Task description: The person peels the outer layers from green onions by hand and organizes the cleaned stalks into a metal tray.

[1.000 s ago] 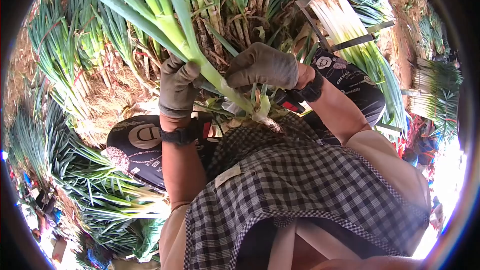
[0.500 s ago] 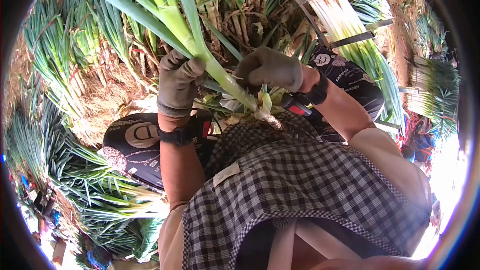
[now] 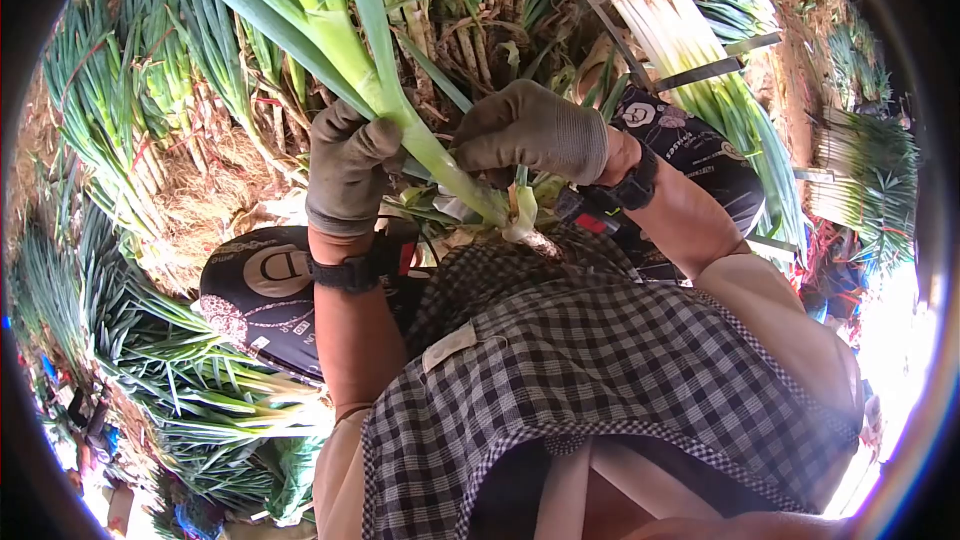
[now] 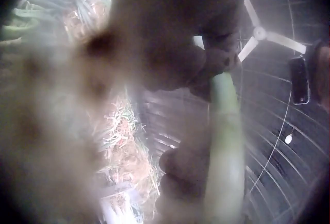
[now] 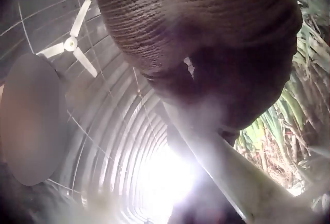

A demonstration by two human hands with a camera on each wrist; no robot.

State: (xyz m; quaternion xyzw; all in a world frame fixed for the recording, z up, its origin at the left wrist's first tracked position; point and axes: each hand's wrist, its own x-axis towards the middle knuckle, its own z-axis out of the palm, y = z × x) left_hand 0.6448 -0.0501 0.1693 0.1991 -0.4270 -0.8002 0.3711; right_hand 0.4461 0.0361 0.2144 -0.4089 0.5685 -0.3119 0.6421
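Observation:
A thick green onion slants across the lap in the head view, leaves up to the left. Its root end lies low by the checked apron. My gloved left hand grips the stalk below where the leaves fan out. On the pale shank lower down, my gloved right hand pinches with curled fingers and thumb. A loose outer layer sticks out near the root. The right wrist view has the stalk passing under that hand; its fingertips are dark and blurred.
Trimmed green onions lie in a metal holder at the upper right. Untrimmed bunches stand at the left and ahead. More onions lie at lower left. Patterned fabric covers the legs.
Half a second ago the right hand had pulled slightly right, off the stalk; now it is back against it. The left hand keeps its grip, shifting slightly left.

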